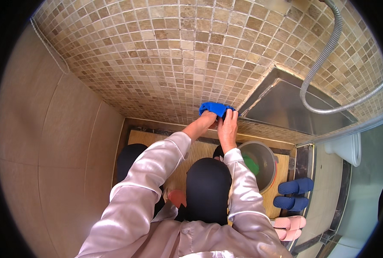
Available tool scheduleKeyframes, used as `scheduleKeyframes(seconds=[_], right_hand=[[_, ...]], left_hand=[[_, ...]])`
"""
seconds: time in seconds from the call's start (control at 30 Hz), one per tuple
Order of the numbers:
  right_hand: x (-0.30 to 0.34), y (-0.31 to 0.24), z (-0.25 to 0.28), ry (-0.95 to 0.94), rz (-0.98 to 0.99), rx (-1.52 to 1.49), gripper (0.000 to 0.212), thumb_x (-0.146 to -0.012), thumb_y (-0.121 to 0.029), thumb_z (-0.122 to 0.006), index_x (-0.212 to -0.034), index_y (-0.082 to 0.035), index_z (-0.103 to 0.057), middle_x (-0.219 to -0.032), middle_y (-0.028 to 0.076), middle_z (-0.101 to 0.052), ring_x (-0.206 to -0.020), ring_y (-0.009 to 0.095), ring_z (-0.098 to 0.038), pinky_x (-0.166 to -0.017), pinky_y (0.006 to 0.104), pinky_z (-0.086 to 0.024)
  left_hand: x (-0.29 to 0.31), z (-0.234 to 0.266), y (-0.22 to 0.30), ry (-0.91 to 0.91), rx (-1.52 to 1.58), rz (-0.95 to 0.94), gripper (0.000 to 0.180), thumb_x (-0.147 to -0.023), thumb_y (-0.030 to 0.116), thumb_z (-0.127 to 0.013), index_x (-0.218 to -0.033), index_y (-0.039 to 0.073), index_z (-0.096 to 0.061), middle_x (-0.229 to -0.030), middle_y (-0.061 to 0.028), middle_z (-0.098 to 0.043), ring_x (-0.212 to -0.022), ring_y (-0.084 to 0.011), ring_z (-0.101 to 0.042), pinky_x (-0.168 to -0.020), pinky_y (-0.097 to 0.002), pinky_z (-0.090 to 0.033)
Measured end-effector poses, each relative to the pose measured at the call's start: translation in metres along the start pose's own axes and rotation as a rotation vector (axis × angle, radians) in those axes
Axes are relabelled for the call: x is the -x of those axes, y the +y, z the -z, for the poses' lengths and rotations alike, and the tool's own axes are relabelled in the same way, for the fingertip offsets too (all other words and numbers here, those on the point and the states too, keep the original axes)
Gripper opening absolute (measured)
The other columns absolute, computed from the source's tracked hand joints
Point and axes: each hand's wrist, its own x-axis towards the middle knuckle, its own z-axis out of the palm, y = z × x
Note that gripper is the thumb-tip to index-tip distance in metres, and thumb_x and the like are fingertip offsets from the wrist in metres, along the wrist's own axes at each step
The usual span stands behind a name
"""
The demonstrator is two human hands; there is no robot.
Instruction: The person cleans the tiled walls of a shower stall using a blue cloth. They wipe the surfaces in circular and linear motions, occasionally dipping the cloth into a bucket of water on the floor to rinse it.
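A bright blue cloth (215,107) is bunched up against the lower part of the mosaic-tiled wall. My left hand (207,118) is tucked into it, its fingers mostly covered by the folds. From the right, my right hand (228,127) grips the cloth's edge, with its fingertips on the fabric and its thumb toward the left hand. Both hands are close together, just left of the steel-lined wall recess (292,105).
A grey bucket (267,161) with something green inside stands right of my knees on a ribbed mat (200,148). Blue slippers (295,186) and pink slippers (295,222) lie farther right. A metal shower hose (318,64) hangs across the recess. Plain tiled wall (49,129) closes the left.
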Motion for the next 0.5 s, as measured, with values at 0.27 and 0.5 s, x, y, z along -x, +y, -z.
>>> scheduleKeyframes(seconds=[0.27, 0.5], right_hand=[[-0.026, -0.036, 0.039, 0.233, 0.111, -0.046, 0.033, -0.083, 0.001, -0.065, -0.114, -0.003, -0.054, -0.104, 0.019, -0.051, -0.098, 0.042, -0.057, -0.082, 0.0471, -0.048], [-0.064, -0.076, 0.085, 0.465, 0.279, -0.018, 0.027, -0.085, -0.001, -0.067, -0.109, -0.002, -0.058, -0.103, 0.015, -0.055, -0.098, 0.036, -0.058, -0.083, 0.0443, -0.049]], left_hand=[[0.035, -0.015, 0.062, -0.065, -0.019, -0.039, 0.045, -0.097, 0.041, -0.052, -0.111, -0.001, -0.063, -0.105, -0.0158, -0.068, -0.093, -0.0273, -0.069, -0.085, -0.0417, -0.056], [0.076, -0.028, 0.120, -0.122, -0.019, -0.265, 0.058, -0.096, 0.048, -0.050, -0.107, -0.007, -0.063, -0.104, -0.0215, -0.069, -0.092, -0.0310, -0.071, -0.088, -0.0408, -0.056]])
